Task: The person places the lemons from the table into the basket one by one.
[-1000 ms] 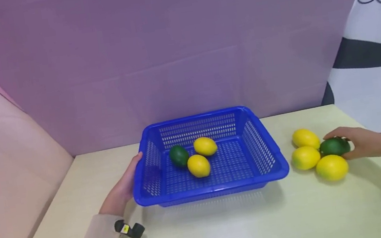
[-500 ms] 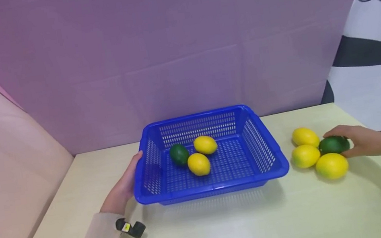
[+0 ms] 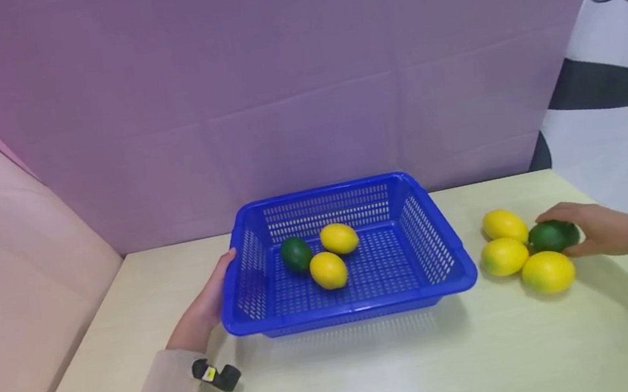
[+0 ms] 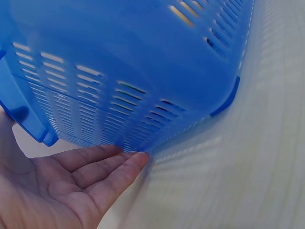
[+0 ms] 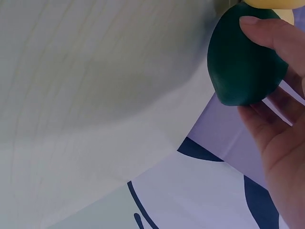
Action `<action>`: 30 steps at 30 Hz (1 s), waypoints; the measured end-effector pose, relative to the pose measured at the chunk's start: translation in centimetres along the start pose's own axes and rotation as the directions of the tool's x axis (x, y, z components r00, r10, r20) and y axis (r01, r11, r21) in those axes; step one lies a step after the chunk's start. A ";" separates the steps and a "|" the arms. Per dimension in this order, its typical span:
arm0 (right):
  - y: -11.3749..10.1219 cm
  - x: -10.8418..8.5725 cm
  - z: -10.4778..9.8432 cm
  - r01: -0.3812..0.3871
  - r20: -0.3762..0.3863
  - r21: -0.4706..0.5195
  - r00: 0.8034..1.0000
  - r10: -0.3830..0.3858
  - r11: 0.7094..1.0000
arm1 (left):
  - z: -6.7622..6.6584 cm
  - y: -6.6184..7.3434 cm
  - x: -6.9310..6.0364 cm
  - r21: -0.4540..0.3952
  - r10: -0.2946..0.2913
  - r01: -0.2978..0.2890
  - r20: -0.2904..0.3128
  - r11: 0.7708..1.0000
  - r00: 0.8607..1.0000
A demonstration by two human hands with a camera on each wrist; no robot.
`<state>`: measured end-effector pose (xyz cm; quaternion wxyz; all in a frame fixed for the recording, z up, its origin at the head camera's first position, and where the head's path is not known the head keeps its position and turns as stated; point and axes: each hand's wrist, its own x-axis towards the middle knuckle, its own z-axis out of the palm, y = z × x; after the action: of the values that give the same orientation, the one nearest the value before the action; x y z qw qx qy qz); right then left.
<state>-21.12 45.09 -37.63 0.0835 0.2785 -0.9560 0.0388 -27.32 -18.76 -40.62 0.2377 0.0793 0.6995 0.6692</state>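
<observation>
A blue plastic basket (image 3: pixel 351 309) stands mid-table with two lemons (image 3: pixel 328 270) and a dark green fruit (image 3: pixel 296 255) inside. My left hand (image 3: pixel 202 312) is at its left side; in the left wrist view the straight fingers (image 4: pixel 107 176) touch the slotted wall, below the rim. On the right, my right hand (image 3: pixel 605 232) pinches another dark green, egg-shaped fruit (image 5: pixel 245 59) between thumb and fingers. That fruit sits low among three lemons (image 3: pixel 548 272), close to or touching them. Whether it is off the table I cannot tell.
The pale tabletop (image 3: pixel 347 385) runs back to a purple cloth wall (image 3: pixel 299 91). A panda-print cloth (image 3: pixel 626 145) hangs at the right and a pale pink one (image 3: pixel 4 266) at the left. Each wrist wears a small black camera (image 3: pixel 216 375).
The right hand and the fruit in it have shifted very slightly to the right and up. The left hand and basket stay in place; the head view has tilted a little.
</observation>
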 end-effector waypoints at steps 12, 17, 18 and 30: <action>0.4 0.1 -0.8 0.000 -0.026 -0.084 1.000 -0.003 0.996 | 0.1 0.0 0.0 -0.022 0.014 -0.014 0.009 1.000 1.000; 0.2 0.4 -1.5 -0.023 -0.029 -0.084 0.999 0.021 0.996 | 0.1 0.0 0.0 -0.020 0.019 -0.019 0.011 1.000 1.000; 0.2 0.5 -1.6 -0.024 -0.031 -0.080 0.999 0.021 0.996 | 0.1 0.0 0.0 -0.017 0.020 -0.019 0.012 1.000 1.000; -1.7 2.3 -3.1 0.037 -0.111 -0.088 0.993 -0.047 0.995 | 0.2 0.0 -0.1 -0.018 0.007 -0.007 0.009 1.000 1.000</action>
<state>-21.66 42.79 -34.15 0.1500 0.2922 -0.9444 0.0114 -27.19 -18.63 -40.63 0.2394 0.0829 0.6922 0.6758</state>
